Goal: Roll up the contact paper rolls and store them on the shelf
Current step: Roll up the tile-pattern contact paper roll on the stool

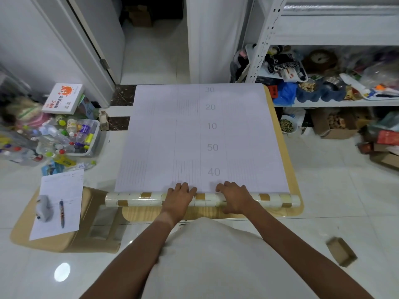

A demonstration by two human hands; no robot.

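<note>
A sheet of contact paper (172, 137) lies backing side up across a low wooden table (296, 190), its white grid printed with numbers. Its near end is wound into a roll (138, 199) with a cream and gold tile pattern. My left hand (180, 196) rests palm down on top of the roll left of centre, fingers reaching onto the flat sheet. My right hand (234, 197) presses on the roll right of centre, thumb hooked on the near side. The metal shelf (323, 103) stands at the right, crowded with items.
A second low wooden table (26, 225) at the left carries a paper sheet (58, 203), a grey object and a pen. A bin of plastic bottles (82, 137) sits on the floor at left. Cardboard boxes (341, 251) lie on the floor at right. An open doorway is ahead.
</note>
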